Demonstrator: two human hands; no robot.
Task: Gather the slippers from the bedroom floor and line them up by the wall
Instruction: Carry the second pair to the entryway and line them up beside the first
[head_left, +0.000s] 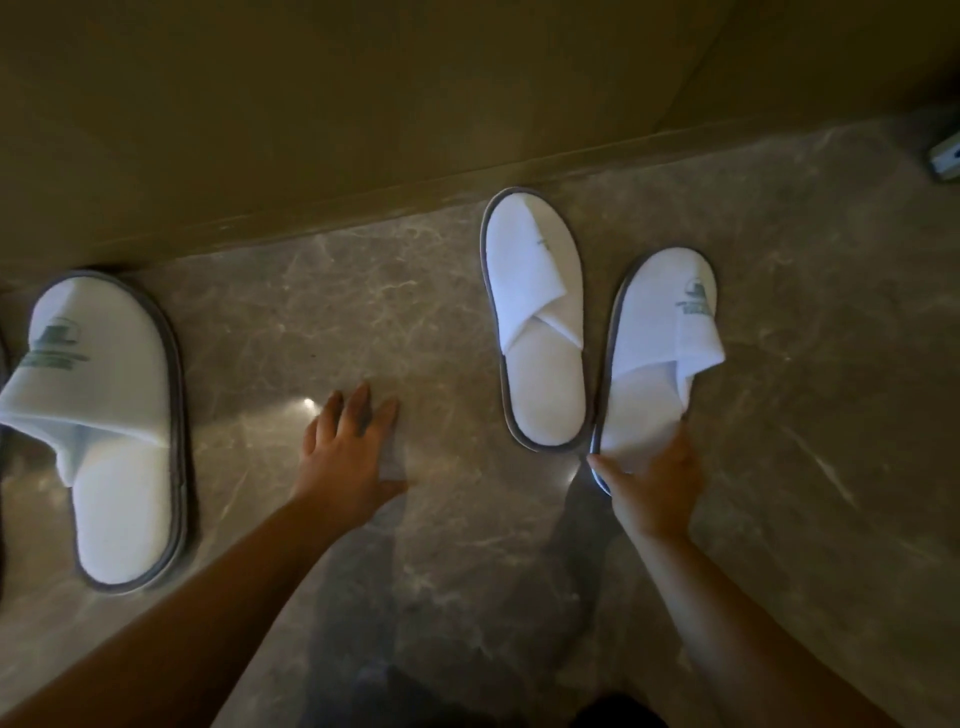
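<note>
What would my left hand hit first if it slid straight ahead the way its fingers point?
Probably nothing before the wall base: the left hand points across bare floor.

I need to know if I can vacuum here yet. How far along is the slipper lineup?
Nearly done. The left slipper and middle slipper already sit by the wall. The right hand holds the third slipper's heel, setting it beside the middle one. Left: straighten it. The left hand rests on the floor.
</note>
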